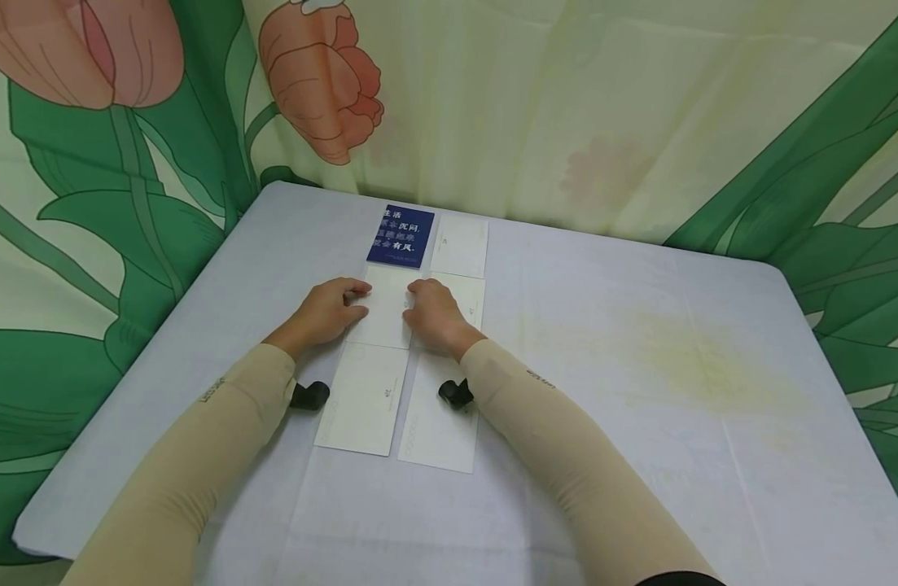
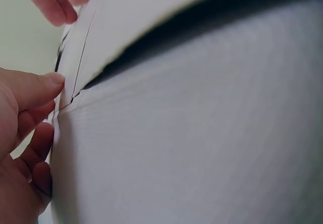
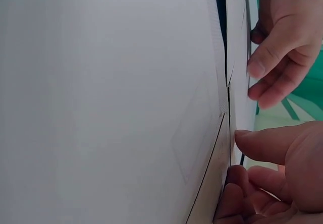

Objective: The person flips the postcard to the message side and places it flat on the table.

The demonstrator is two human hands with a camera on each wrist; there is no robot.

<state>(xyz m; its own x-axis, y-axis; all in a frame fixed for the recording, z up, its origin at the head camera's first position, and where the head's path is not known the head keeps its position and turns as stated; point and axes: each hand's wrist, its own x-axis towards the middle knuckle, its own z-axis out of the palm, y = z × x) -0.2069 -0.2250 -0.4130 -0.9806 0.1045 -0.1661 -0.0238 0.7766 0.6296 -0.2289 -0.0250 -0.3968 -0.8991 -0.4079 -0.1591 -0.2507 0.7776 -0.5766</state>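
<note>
In the head view, a white postcard (image 1: pixel 386 308) lies flat in the middle of the left column, between my hands. My left hand (image 1: pixel 324 313) is at its left edge, thumb and fingertips spread apart along it. At the right edge, the fingers of my right hand (image 1: pixel 437 316) touch the card and partly cover the white postcard (image 1: pixel 469 295) beside it. The left wrist view has my left thumb (image 2: pixel 43 88) on the card edge. In the right wrist view, my right thumb (image 3: pixel 260 144) reaches the opposite edge.
A dark blue card (image 1: pixel 400 236) with white writing heads the left column. More white postcards lie in two columns: one at top right (image 1: pixel 459 246), one at lower left (image 1: pixel 362 399), one at lower right (image 1: pixel 440 427). A white cloth covers the table (image 1: pixel 639 391); a floral curtain (image 1: pixel 529 106) hangs behind.
</note>
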